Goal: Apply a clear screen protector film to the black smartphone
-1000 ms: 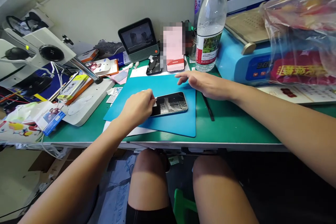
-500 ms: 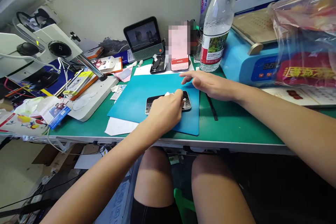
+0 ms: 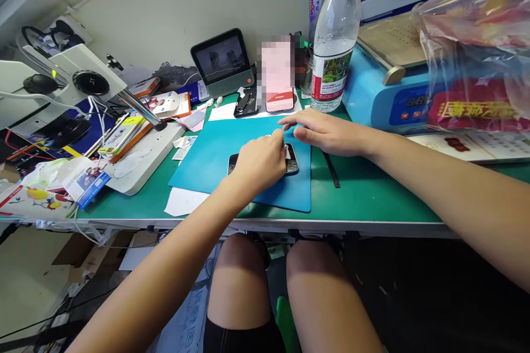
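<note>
A black phone (image 3: 291,160) lies face up on a blue mat (image 3: 215,154) on the green bench. My left hand (image 3: 259,162) covers most of the phone, its fingers pinched on a small white wipe (image 3: 286,152) pressed to the screen near the phone's right end. My right hand (image 3: 321,131) rests just beyond that end, palm down with the fingers stretched toward the left, touching the mat and close to the left hand's fingertips.
A black thin tool (image 3: 330,168) lies right of the mat. Behind stand a water bottle (image 3: 334,38), a small screen device (image 3: 221,62), a pink phone (image 3: 277,80) and a blue machine (image 3: 393,94). A microscope base (image 3: 136,160) and clutter fill the left.
My left hand has moved along the phone from its left end to its right end with the wipe. My right hand has stayed nearly still and now almost meets the left.
</note>
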`<control>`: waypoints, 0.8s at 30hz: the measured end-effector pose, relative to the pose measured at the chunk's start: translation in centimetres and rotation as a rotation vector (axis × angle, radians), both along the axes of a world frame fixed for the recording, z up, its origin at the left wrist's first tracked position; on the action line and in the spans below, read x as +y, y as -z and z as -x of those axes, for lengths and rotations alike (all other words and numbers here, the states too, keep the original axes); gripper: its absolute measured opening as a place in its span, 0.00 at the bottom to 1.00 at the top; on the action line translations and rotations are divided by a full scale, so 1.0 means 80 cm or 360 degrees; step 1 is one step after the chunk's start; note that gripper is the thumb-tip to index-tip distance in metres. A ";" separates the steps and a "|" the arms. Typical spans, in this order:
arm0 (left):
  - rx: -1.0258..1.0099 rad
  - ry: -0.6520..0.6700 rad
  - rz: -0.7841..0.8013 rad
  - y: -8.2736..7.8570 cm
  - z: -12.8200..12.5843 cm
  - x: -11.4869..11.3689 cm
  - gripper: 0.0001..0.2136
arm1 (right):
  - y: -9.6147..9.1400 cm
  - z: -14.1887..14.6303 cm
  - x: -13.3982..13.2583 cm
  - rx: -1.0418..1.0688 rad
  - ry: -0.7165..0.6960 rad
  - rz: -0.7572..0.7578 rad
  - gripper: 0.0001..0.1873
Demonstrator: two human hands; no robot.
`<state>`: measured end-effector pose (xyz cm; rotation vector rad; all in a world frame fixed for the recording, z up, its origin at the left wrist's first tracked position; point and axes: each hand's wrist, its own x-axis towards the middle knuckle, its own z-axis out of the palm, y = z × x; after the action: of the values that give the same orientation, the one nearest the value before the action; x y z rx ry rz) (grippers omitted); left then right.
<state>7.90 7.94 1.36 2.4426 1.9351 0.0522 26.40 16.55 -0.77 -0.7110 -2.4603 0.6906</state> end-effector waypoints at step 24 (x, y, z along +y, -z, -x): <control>-0.0320 -0.0222 -0.0036 0.004 0.055 -0.012 0.07 | 0.002 -0.002 -0.001 -0.0024 0.0066 0.0052 0.52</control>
<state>3.48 6.98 1.06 2.2127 2.0206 0.3112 26.57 16.51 -0.95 -0.7804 -2.4460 0.7139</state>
